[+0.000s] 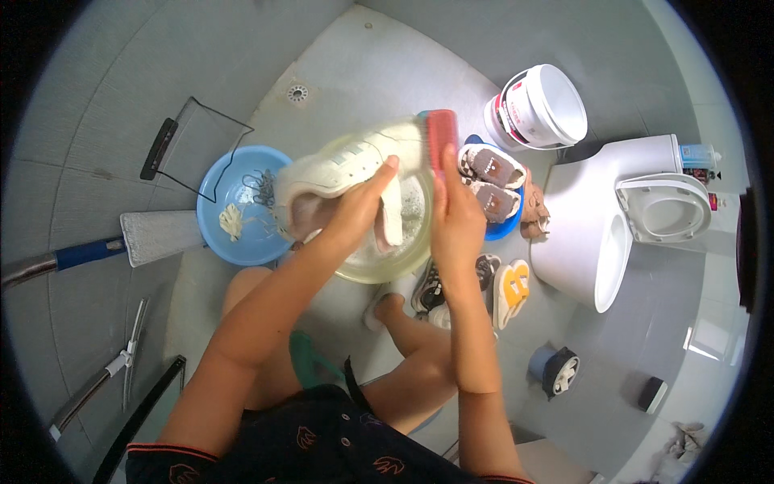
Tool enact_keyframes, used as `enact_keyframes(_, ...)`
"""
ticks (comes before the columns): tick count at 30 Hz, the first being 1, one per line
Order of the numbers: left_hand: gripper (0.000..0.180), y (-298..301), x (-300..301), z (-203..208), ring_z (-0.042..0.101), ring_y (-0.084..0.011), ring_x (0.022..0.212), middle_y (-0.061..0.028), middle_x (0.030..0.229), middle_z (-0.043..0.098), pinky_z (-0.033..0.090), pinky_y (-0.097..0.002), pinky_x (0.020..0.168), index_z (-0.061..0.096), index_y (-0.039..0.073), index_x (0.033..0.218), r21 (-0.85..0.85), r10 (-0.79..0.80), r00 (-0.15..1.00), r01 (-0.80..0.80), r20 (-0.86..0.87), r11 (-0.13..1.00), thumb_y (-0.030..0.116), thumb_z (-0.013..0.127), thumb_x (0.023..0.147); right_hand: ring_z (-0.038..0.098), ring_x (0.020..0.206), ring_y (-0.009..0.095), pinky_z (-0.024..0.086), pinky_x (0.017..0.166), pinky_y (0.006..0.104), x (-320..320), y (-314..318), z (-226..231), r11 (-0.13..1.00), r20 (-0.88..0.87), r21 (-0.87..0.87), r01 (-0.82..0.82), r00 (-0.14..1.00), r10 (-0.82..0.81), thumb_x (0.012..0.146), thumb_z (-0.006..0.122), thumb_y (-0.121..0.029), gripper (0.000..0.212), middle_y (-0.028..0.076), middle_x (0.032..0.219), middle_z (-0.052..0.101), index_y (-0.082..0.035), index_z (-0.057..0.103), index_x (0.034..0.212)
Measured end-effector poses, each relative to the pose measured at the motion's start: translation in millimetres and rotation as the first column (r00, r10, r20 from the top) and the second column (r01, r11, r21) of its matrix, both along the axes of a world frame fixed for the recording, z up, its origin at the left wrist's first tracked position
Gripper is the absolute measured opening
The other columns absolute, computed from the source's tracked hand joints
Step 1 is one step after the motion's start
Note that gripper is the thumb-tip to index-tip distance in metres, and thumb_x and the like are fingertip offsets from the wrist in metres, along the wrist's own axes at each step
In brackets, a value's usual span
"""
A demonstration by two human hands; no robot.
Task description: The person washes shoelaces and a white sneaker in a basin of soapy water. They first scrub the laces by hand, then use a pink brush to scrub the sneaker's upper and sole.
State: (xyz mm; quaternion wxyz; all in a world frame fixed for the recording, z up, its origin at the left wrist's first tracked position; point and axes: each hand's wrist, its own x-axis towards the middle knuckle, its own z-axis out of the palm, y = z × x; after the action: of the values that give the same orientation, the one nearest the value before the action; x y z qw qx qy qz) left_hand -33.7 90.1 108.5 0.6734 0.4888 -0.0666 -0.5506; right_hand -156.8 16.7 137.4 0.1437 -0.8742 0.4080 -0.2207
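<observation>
My left hand [360, 198] is closed round a cream-white lace-up shoe [347, 165] without laces, gripping it by the side near its opening. The shoe is tilted above a pale yellow-green basin [371, 272] of sudsy water. In my right hand [457, 210] is a scrubbing brush [441, 137] with a red-pink back. Its bristles meet the toe of the shoe, which is blurred there. To the left, a light blue basin [242, 252] holds grey laces [260, 189] and a cream bundle of laces [231, 221].
At right, a blue basin [505, 231] bears checked shoes [493, 168], with a white bucket [556, 105] behind and a white toilet [580, 234] beside. Dark sneakers [429, 289] and yellow slippers [509, 292] stand nearer. A flat mop [161, 236] leans at left; a floor drain [297, 93] lies beyond.
</observation>
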Motion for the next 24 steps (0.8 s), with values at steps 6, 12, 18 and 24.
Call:
enact_keyframes(6, 0.054, -3.2, 5.3, -14.3, 0.052, -0.0127, 0.101, -0.0106, 0.109, 0.060, 0.038, -0.0243, 0.088, 0.059, -0.005, 0.112, 0.018, 0.011, 0.983, -0.015, 0.186, 1.000, 0.043, 0.052, 0.091, 0.057, 0.058, 0.030, 0.047, 0.058, 0.0373, -12.2, -18.2, -17.0, 0.975, 0.149, 0.209, 0.078, 0.983, -0.110, 0.091, 0.053, -0.020, 0.044, 0.017, 0.073, 0.059, -0.022, 0.045, 0.135)
enact_keyframes(12, 0.051, -1.5, 8.4, -10.6, 0.050, -0.0162, 0.108, -0.0090, 0.119, 0.056, 0.036, -0.0271, 0.094, 0.052, -0.002, 0.122, 0.080, -0.092, 0.960, 0.073, 0.263, 0.994, 0.038, 0.054, 0.090, 0.061, 0.067, 0.031, 0.048, 0.061, 0.0382, -6.2, -4.8, -16.2, 0.985, 0.173, 0.162, 0.057, 0.981, -0.086, 0.093, 0.051, -0.021, 0.041, 0.019, 0.078, 0.061, -0.020, 0.046, 0.134)
enact_keyframes(18, 0.046, -3.9, 0.6, -19.0, 0.051, -0.0171, 0.106, -0.0088, 0.117, 0.056, 0.037, -0.0297, 0.093, 0.054, 0.001, 0.120, 0.070, -0.119, 0.857, 0.097, 0.501, 0.993, 0.036, 0.054, 0.091, 0.062, 0.070, 0.032, 0.049, 0.063, 0.0392, -2.8, 7.6, -20.9, 0.994, 0.175, 0.089, 0.058, 0.982, -0.073, 0.093, 0.050, -0.023, 0.040, 0.019, 0.083, 0.063, -0.022, 0.046, 0.133)
enact_keyframes(24, 0.040, -2.4, -0.3, -25.3, 0.052, -0.0169, 0.099, -0.0080, 0.107, 0.058, 0.040, -0.0302, 0.089, 0.056, 0.002, 0.114, 0.092, -0.187, 0.694, 0.171, 0.695, 0.981, 0.035, 0.054, 0.091, 0.062, 0.069, 0.032, 0.049, 0.061, 0.0392, -9.6, 16.6, -17.6, 0.980, 0.138, 0.170, 0.104, 0.982, -0.128, 0.093, 0.051, -0.024, 0.037, 0.019, 0.083, 0.062, -0.021, 0.051, 0.130)
